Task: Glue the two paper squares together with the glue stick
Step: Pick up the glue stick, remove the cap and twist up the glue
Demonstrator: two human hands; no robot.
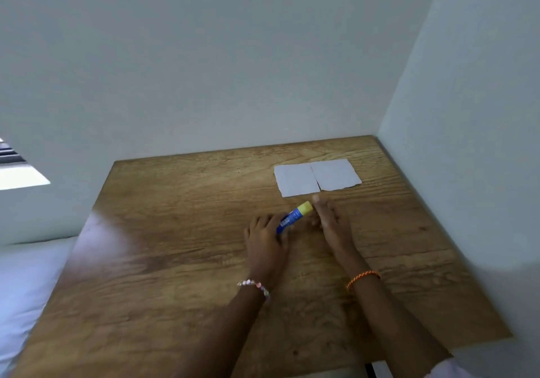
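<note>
Two white paper squares lie side by side at the far right of the wooden table (pixel 175 231): the left paper square (pixel 295 180) and the right paper square (pixel 336 174), edges touching. A blue glue stick (pixel 293 216) with a yellow cap points up and right, just in front of the papers. My left hand (pixel 267 238) is closed around its blue lower end. My right hand (pixel 331 225) reaches beside the yellow cap, fingers stretched toward the papers and holding nothing; whether it touches the cap is unclear.
The table sits in a corner, with a pale wall behind it and another along its right side. A white bed or cushion (pixel 26 284) lies to the left of the table. A bright window (pixel 17 170) shows at the far left.
</note>
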